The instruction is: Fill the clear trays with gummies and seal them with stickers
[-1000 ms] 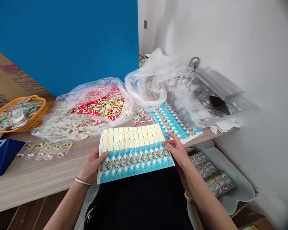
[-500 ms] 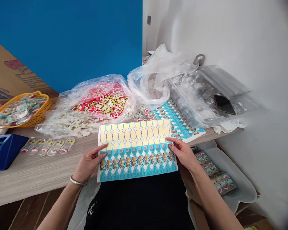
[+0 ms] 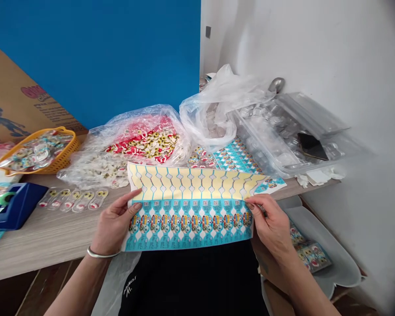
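Note:
A sticker sheet (image 3: 191, 219) is stretched between my two hands, just in front of the table edge. Its lower half carries a row of blue printed labels; the upper half is bare yellowish backing with outlines where labels are gone. My left hand (image 3: 116, 221) pinches the left edge between thumb and fingers. On the right edge, my right hand (image 3: 268, 219) is closed the same way, and the top right corner bends there. Several clear capsules with candies (image 3: 73, 200) lie in a row on the table to the left of my left hand.
A yellow basket (image 3: 61, 159) of filled packs and a blue tape dispenser (image 3: 23, 208) stand left. Behind the sheet lie an open bag of candies (image 3: 151, 142), a white plastic bag (image 3: 202, 116) and more label sheets (image 3: 238, 156). A clear bin (image 3: 266, 142) holds a phone (image 3: 312, 146).
The sheet has come closer to me and its upper right part now bends. My right hand has shifted right and turned a little, still gripping the edge. The view has swung slightly left.

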The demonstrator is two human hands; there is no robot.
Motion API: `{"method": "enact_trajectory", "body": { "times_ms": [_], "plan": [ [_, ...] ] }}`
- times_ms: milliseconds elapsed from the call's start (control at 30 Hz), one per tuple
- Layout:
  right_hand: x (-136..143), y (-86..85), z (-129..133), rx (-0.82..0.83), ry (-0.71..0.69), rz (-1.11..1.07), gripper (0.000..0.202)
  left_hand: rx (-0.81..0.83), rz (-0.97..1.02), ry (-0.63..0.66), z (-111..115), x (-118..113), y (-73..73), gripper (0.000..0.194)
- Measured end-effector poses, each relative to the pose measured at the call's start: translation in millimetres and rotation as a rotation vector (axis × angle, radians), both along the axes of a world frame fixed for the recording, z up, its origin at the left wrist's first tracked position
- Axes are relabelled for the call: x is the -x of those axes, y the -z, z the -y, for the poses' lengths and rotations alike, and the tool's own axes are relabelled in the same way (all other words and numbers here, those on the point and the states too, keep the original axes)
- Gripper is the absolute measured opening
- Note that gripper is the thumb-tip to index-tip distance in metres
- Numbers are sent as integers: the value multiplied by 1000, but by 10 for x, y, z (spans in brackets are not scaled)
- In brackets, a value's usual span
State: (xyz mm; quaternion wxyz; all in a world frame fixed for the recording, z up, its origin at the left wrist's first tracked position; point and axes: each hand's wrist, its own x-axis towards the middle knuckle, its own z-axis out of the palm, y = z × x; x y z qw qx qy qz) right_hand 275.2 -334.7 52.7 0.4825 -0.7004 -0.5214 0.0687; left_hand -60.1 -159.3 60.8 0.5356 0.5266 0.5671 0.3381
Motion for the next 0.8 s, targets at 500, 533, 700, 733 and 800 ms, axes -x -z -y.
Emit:
{"method": "enact_trajectory", "body": {
  "times_ms": [500, 533, 700, 733, 800],
  "plan": [
    [29, 153, 175, -8, 88, -587, 26, 342, 459, -114, -88, -49, 7, 30],
    [15, 160, 195, -13, 90, -580, 25, 338, 459, -106, -82, -37, -11, 30],
    [-178, 124, 297, 139, 53, -285, 34, 230, 268, 136, -41, 9, -127, 46],
    [-212, 98, 303, 175, 31, -216, 36, 175, 189, 188, -39, 14, -140, 49],
    [-237, 31, 288, 197, -10, -107, 35, 22, 6, 237, -44, 21, -145, 48]
  ]
}}
